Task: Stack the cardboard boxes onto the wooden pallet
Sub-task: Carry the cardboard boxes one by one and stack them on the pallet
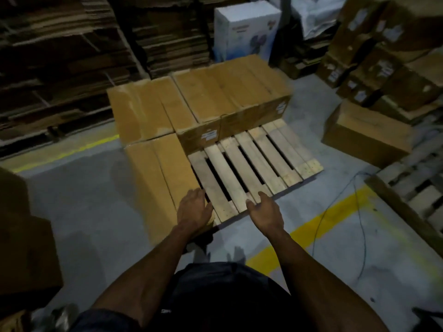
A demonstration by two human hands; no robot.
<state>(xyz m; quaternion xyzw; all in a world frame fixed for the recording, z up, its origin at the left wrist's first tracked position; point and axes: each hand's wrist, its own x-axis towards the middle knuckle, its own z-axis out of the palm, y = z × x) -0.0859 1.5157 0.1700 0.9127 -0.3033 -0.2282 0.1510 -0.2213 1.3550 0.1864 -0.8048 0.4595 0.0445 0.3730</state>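
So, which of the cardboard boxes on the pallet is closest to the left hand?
The long box at the pallet's near left. The left hand is at its near right edge; the other two boxes sit farther back.

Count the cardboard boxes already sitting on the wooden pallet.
3: one box at the far left corner, one box at the far right, one box along the near left edge of the pallet. None looks hidden.

bare pallet slats [254, 161] free, boxes [215, 101] behind, left
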